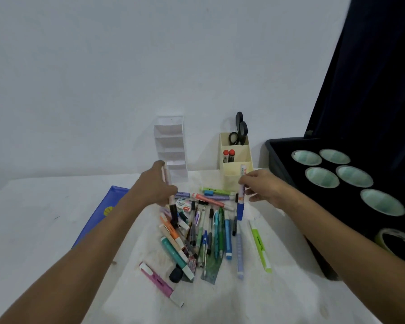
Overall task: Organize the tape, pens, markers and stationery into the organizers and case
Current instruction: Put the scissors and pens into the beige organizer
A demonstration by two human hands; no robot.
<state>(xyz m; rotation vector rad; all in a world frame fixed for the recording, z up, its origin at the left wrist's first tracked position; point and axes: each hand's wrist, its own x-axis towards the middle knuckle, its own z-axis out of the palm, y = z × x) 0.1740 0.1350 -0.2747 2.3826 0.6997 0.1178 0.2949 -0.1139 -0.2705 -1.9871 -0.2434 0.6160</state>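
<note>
My left hand [156, 183] grips a pale pink marker [166, 174] upright, just in front of the white tiered organizer [171, 146]. A white marker with a blue cap [240, 197] is held by my right hand [261, 185], its top close to the front slot of the cream organizer [235, 174]. That cream organizer contains black scissors [240, 129] and two red-capped glue sticks [229, 155]. Below my hands a heap of pens, markers and highlighters [201, 230] lies on the table. The open black case [276, 155] at right holds several tape rolls [322, 176].
A blue folder [103, 213] lies flat at left, partly under my left arm. A clear tape roll [398, 242] sits at the case's near end. The case lid [372, 66] stands upright at far right. White wall runs behind the organizers.
</note>
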